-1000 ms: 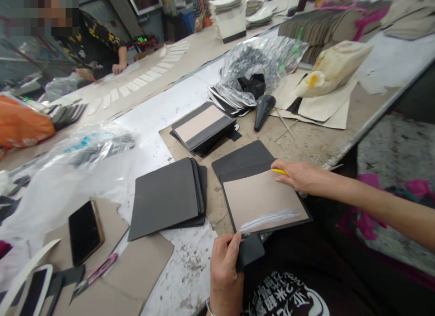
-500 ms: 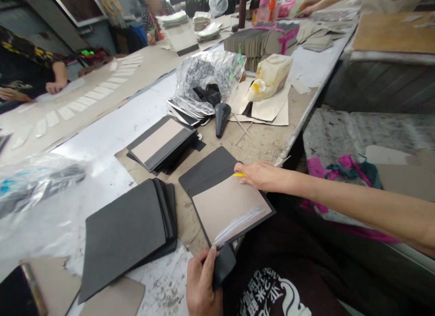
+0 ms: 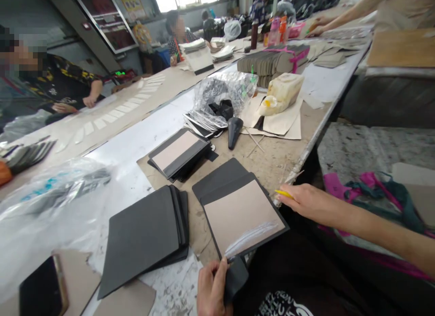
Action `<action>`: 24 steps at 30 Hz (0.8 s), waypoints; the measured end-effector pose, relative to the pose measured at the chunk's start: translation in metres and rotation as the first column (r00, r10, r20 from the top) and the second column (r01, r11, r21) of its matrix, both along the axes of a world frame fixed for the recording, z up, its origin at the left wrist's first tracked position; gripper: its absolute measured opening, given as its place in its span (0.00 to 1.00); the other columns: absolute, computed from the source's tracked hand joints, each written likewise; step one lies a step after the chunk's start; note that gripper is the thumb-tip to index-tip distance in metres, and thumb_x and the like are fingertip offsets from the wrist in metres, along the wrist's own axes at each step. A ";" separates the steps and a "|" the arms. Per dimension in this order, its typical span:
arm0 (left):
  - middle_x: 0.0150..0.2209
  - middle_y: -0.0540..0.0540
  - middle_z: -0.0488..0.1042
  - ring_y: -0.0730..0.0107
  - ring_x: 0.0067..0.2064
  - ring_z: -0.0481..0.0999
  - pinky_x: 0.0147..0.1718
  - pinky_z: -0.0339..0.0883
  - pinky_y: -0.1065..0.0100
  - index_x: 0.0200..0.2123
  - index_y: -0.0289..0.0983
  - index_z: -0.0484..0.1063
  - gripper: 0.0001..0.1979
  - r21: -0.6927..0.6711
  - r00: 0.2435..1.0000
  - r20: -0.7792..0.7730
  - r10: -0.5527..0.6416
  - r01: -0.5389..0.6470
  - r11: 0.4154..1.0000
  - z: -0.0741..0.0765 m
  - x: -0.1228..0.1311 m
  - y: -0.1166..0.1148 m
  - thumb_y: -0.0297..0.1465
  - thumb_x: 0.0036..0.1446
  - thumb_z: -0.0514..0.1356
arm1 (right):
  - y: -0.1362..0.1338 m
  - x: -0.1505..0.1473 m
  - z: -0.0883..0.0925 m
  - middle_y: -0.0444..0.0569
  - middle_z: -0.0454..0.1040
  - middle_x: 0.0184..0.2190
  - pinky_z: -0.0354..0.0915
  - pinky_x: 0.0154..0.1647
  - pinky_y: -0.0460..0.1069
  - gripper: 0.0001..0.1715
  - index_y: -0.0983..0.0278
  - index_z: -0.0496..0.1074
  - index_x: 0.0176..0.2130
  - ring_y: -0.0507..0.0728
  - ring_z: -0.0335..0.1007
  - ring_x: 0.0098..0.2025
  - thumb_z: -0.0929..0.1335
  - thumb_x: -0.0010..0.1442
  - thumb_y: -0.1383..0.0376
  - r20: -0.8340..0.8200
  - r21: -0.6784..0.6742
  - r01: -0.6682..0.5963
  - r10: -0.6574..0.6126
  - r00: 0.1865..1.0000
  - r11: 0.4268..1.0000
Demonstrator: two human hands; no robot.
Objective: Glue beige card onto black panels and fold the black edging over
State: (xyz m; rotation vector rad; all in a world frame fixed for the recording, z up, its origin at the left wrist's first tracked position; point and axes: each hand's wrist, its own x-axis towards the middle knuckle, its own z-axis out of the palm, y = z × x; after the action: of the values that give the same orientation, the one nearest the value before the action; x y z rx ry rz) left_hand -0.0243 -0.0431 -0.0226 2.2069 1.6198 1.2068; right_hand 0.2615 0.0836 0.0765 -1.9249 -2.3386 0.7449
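My left hand (image 3: 213,286) pinches the near corner of a black panel (image 3: 238,185), whose near end bends down toward my lap. A beige sheet (image 3: 246,211) lies on that panel, with a whitish streak along its near edge. My right hand (image 3: 299,199) is closed around a thin yellow tool (image 3: 284,194), just right of the panel and apart from it; most of the tool is hidden in the fingers. To the left lies a stack of black panels (image 3: 146,234). Farther back sits a smaller pile of black pieces (image 3: 180,155) with a beige strip on top.
A black cone (image 3: 234,132) lies near a crumpled plastic bag (image 3: 217,94) and a yellowed container (image 3: 283,94). A phone (image 3: 39,289) rests at lower left, below a clear plastic bag (image 3: 61,193). Beyond the table edge, a person (image 3: 68,87) sits across on the left.
My right hand has moved right, off the panel, with the yellow tool. A flap at the panel's far side now stands slightly raised. My view has tilted up; my left hand keeps its grip.
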 end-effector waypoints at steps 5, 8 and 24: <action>0.37 0.42 0.67 0.65 0.40 0.69 0.36 0.69 0.66 0.55 0.41 0.64 0.26 -0.007 0.999 0.032 -0.008 0.008 1.000 0.007 0.004 0.001 0.16 0.55 0.48 | -0.029 0.003 -0.033 0.43 0.67 0.19 0.56 0.19 0.46 0.24 0.61 0.60 0.24 0.50 0.60 0.17 0.56 0.59 0.47 -0.332 -0.371 0.098 -0.230 0.915 0.924; 0.37 0.42 0.67 0.66 0.40 0.69 0.36 0.69 0.66 0.55 0.41 0.64 0.27 -0.009 1.000 0.029 -0.008 0.008 1.000 0.014 0.005 0.003 0.14 0.54 0.48 | -0.036 -0.004 -0.040 0.42 0.66 0.18 0.51 0.13 0.44 0.28 0.61 0.60 0.25 0.47 0.52 0.12 0.58 0.52 0.40 -0.379 -0.543 0.124 -0.375 0.846 0.830; 0.39 0.41 0.66 0.65 0.41 0.66 0.39 0.68 0.65 0.53 0.35 0.64 0.30 -0.054 0.997 -0.030 -0.075 0.074 0.996 0.028 0.005 0.004 0.09 0.49 0.47 | -0.045 -0.022 -0.017 0.38 0.56 0.09 0.45 0.12 0.42 0.26 0.63 0.62 0.21 0.45 0.47 0.11 0.64 0.50 0.44 -0.501 -0.511 0.182 -0.463 0.731 0.840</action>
State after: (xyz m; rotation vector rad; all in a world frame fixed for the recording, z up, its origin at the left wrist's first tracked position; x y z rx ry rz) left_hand -0.0195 -0.0394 0.0059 2.2439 1.5477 1.1020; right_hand 0.2392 0.0391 0.0594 -1.7667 -1.4636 1.6481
